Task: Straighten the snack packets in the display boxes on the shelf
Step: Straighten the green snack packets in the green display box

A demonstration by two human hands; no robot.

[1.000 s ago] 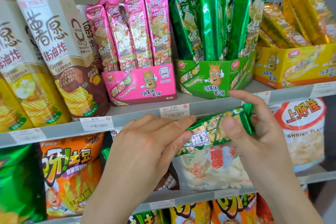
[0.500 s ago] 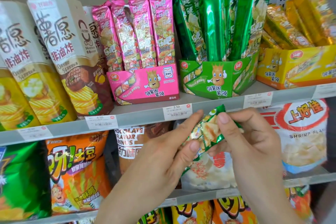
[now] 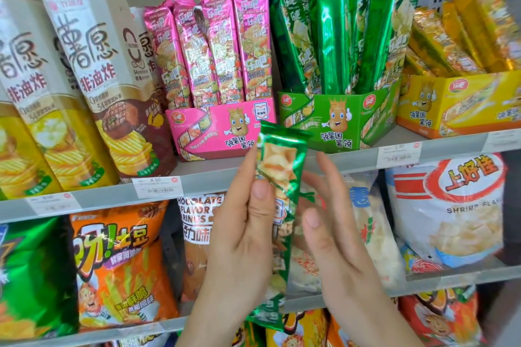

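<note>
A long green snack packet point(image 3: 282, 177) stands upright in front of the shelf edge, held by my left hand point(image 3: 242, 239) with the thumb pressed on its front. My right hand point(image 3: 332, 228) is beside it on the right, fingers straight and relaxed, a little apart from the packet. Above, the green display box point(image 3: 335, 121) holds several tall green packets point(image 3: 352, 31) that lean in different directions. The pink display box point(image 3: 217, 129) to its left holds upright pink packets point(image 3: 214, 48). A yellow display box point(image 3: 462, 104) at the right holds slanted yellow packets point(image 3: 451, 31).
Tall chip cartons point(image 3: 95, 84) stand at the left of the upper shelf. The grey shelf edge point(image 3: 346, 160) carries price tags. Below hang orange chip bags point(image 3: 121, 262), a white shrimp-flake bag point(image 3: 448, 205) and other bags behind my hands.
The green packet has turned from lying sideways to upright and risen. My left hand now holds it alone; my right hand has let go and opened beside it.
</note>
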